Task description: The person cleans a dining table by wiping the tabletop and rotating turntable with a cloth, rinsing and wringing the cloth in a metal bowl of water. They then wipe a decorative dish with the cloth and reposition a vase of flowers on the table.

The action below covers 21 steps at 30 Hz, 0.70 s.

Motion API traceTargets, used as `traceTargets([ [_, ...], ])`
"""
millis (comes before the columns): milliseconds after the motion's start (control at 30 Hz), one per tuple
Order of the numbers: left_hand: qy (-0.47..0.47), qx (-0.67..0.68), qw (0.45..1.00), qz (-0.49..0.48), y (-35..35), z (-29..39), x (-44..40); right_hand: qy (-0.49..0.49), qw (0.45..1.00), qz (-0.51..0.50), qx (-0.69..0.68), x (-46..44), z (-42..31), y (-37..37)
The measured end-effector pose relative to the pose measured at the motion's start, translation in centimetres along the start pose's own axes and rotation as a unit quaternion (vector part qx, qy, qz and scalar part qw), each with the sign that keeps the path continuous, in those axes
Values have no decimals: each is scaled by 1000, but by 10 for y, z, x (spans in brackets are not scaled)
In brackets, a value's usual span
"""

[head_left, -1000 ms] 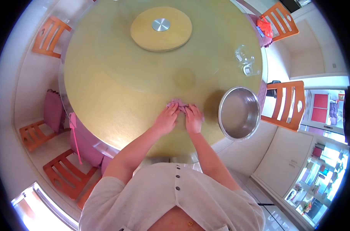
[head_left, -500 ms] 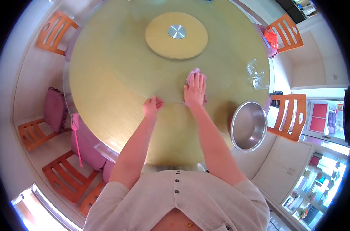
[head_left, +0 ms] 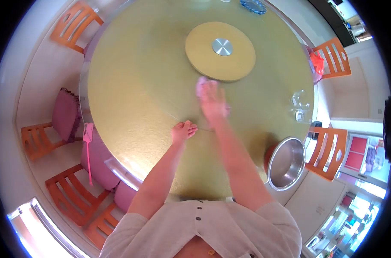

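My right hand (head_left: 213, 103) lies flat over a pink cloth (head_left: 201, 87) on the round yellow-green table (head_left: 131, 94), just below the round turntable (head_left: 204, 51). The hand and cloth are blurred by motion, and cloth shows past the fingertips and beside the palm. To the lower left, my left hand (head_left: 184, 130) rests at the tabletop with its fingers curled together. What it holds, if anything, is hidden.
A steel basin (head_left: 286, 164) stands at the table's right edge, with clear glassware (head_left: 300, 103) above it. A blue glass dish (head_left: 253, 6) is at the far edge. Wooden chairs (head_left: 328, 150) surround the table; a fly swatter (head_left: 88, 133) hangs at left.
My hands were together on the cloth, then parted, with the right hand on the cloth farther up the table. Since then it has swept left relative to the turntable. The view has shifted.
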<state>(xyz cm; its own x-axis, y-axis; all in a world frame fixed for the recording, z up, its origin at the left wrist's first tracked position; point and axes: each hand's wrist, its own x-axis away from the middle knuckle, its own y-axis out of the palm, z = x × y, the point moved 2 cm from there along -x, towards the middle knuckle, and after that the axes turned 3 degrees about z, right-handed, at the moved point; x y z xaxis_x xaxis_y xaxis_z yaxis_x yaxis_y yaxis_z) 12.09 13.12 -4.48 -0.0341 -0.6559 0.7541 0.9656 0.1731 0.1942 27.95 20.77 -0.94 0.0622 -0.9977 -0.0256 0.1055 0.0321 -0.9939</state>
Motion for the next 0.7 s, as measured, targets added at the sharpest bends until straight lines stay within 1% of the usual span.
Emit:
traceTargets([
  [33,5,-12,1000,-5,0,1,0,41,999,-14,-1,-3,21,0],
  [100,3,-15,1000,-2,1,4,5,120,992,15,-38,-10,50,-2],
  [133,-2,-24,1000,-5,3,6,7,117,992,15,-38,-20,48,0],
  [200,-5,-18,1000,-4,5,9,11,193,978,25,-71,-38,47,5],
  [233,-6,-13,1000,-4,6,8,11,191,979,22,-72,-50,41,3],
  [300,-12,-16,1000,-2,5,6,10,141,989,13,-51,-79,13,-1],
  [333,-17,-18,1000,-4,6,7,9,141,988,14,-52,-92,0,-4],
  [400,-17,-7,1000,2,7,9,12,37,999,-3,-35,-114,-36,-9],
  [467,-17,8,1000,9,8,10,11,-48,991,77,-95,-123,-76,-2],
  [500,-11,-6,1000,14,8,10,10,-51,991,76,-97,-123,-94,-3],
  [567,-4,-17,1000,22,5,9,9,-168,971,60,-158,-108,-123,-8],
  [600,9,-48,999,16,4,8,7,-171,971,59,-159,-96,-124,-12],
  [633,20,-78,997,9,5,6,5,-203,963,28,-176,-79,-123,-16],
  [667,20,-77,997,8,6,4,4,-234,953,-4,-193,-62,-119,-21],
  [700,23,-2,1000,3,7,1,1,-233,954,-4,-190,-44,-110,-22],
])
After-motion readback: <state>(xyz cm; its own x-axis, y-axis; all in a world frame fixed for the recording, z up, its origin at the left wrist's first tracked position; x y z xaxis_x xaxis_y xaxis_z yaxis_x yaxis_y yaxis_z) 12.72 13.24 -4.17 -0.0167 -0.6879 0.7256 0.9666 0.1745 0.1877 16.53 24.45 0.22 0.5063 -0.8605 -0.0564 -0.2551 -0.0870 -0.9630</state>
